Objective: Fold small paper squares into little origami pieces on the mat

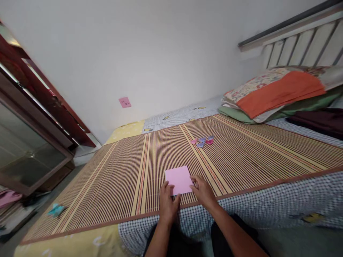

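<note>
A pink square of paper [179, 179] lies near the front edge of the woven mat, with a thin white edge showing along its left side. My left hand [168, 204] grips it at the lower left corner, thumb by the near edge and fingers by the left side. At its right edge, my right hand [203, 191] pinches the paper between thumb and fingers. Farther back on the mat sits a small group of folded paper pieces [201, 143], pink and bluish purple.
The striped mat [120, 178] covers a bed with a checked sheet. Folded bedding [281, 92] is piled at the right. A turquoise folded paper piece [56, 210] lies at the left edge. A pink note [124, 102] is on the wall; a glass-fronted cabinet [29, 153] stands left.
</note>
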{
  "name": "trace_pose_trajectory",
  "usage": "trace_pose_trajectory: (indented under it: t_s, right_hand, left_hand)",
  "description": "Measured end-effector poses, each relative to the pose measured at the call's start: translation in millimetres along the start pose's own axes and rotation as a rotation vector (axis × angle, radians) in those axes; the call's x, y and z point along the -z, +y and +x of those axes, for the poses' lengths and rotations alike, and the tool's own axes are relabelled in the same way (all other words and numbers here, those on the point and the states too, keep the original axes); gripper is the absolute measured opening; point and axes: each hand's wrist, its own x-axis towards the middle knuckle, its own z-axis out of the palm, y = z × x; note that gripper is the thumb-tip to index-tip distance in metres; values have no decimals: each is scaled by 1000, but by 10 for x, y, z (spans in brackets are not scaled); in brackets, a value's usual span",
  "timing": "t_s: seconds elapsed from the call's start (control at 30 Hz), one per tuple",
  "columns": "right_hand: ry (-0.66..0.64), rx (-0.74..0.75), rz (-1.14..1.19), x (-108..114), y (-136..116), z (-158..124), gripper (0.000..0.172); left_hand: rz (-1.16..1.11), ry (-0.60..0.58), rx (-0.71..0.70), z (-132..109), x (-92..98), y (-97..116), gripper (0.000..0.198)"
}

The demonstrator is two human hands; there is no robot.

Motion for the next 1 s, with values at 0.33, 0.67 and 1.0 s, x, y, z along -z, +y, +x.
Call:
trace_pose_trajectory:
  t_s: [0.33, 0.67, 1.0]
  right_hand:
    - [-65, -50, 61, -16, 54, 12, 31]
    - [43, -14, 49, -13, -8, -10, 31]
    - [62, -35, 222, 39, -95, -27, 22]
  left_hand:
    - [-2, -27, -20, 2, 21, 38, 20]
    - [29, 19, -34, -14, -33, -49, 45]
    - [27, 9, -66, -2, -33, -41, 31]
